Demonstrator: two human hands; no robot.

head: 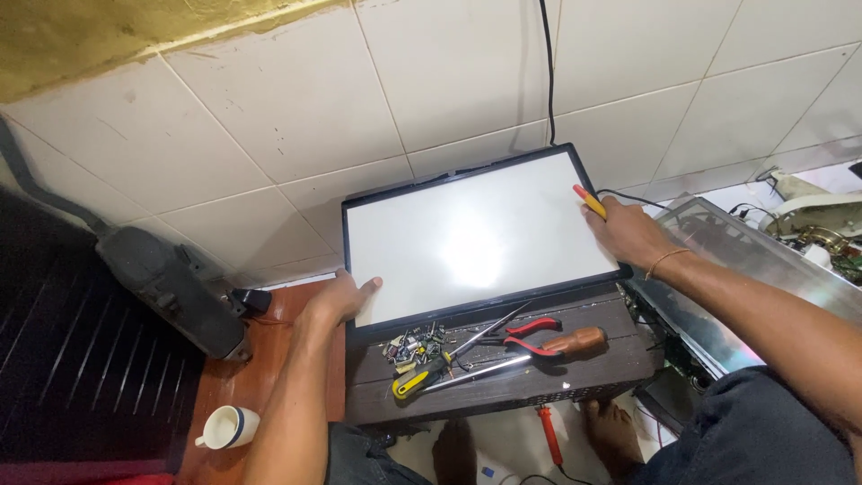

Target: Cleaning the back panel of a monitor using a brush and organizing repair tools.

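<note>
A flat display panel (pixel 476 238) with a black frame and a glowing white face lies tilted on a small dark wooden bench (pixel 593 373), its top edge against the tiled wall. My left hand (pixel 344 298) grips the panel's lower left edge, thumb on the white face. My right hand (pixel 626 233) rests on the panel's right edge and holds a small yellow and red screwdriver (pixel 590 201) that points up past the frame.
On the bench in front of the panel lie red-handled pliers (pixel 530 332), a wooden-handled screwdriver (pixel 557 346), a yellow and black screwdriver (pixel 417 377) and several small loose parts (pixel 411 344). A white cup (pixel 226 427) stands lower left. A grey metal chassis (pixel 745 260) is at right. My bare feet show below.
</note>
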